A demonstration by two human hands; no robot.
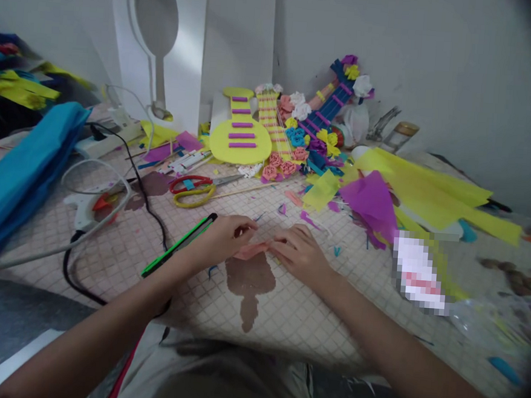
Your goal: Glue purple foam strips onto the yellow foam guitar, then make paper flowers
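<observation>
A small strip of salmon-pink paper (250, 251), seemingly crepe paper, is stretched between my hands just above the table. My left hand (226, 237) pinches its left side with curled fingers. At the strip's right end, the fingertips of my right hand (302, 253) are closed on it. Beneath the strip, a brown patch (251, 283) shows on the checked table covering. A flat green-and-black tool (178, 247) lies beside my left wrist, partly hidden by it. Scissors (193, 189) with red and yellow handles lie beyond my left hand.
A white glue gun (85, 210) and its cables lie left, near a blue paper roll (26, 176). Yellow guitar shapes (241, 143) and paper flowers (297, 137) stand at the back. Purple paper (372, 203) and yellow sheets (430, 189) spread right.
</observation>
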